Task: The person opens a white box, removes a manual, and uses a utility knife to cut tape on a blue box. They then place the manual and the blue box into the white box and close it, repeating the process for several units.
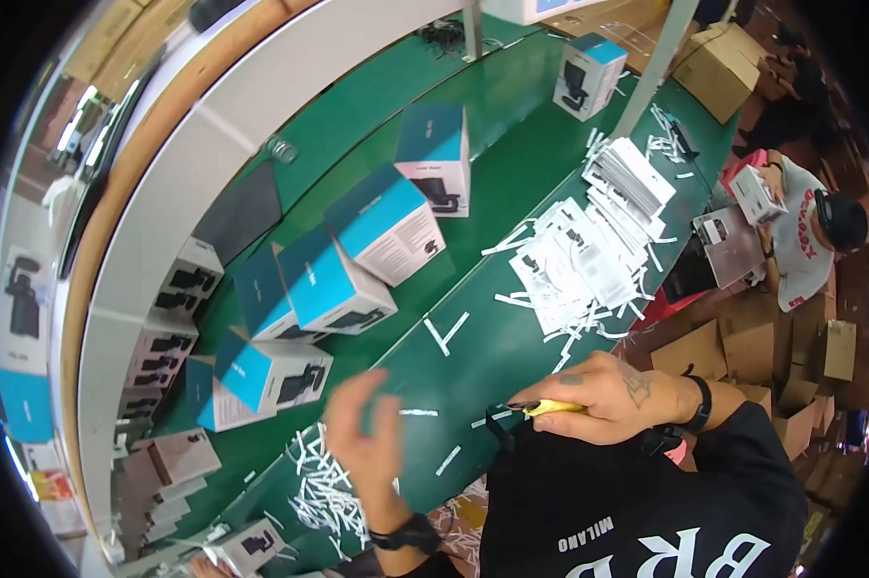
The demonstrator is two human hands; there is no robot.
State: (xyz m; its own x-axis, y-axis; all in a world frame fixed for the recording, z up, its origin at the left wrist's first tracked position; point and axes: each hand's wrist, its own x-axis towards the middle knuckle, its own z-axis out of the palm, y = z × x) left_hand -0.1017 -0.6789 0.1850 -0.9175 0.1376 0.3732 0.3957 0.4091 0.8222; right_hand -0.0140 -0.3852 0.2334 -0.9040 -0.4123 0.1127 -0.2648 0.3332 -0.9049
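My right hand (pixel 608 400) is closed around a small yellow tool (pixel 555 407) with a dark tip, held just in front of my black shirt at the bench's near edge. The tool's exact kind is not clear. My left hand (pixel 362 443) is raised over the green bench (pixel 492 352), blurred by motion, its fingers apart and nothing visible in them. Beside and below it lies a heap of thin white paper strips (pixel 324 496). A few loose strips (pixel 446 332) lie between the hands and the boxes. Blue-and-white printed boxes (pixel 333 275) stand in a row beyond my left hand.
White printed sheets (pixel 574 260) lie piled at the right, with strips around them. Another box (pixel 589 77) stands at the far end near a metal post (pixel 651 72). A co-worker (pixel 801 226) holds a white box at right, near open cartons (pixel 728 356). A hand shows at lower left.
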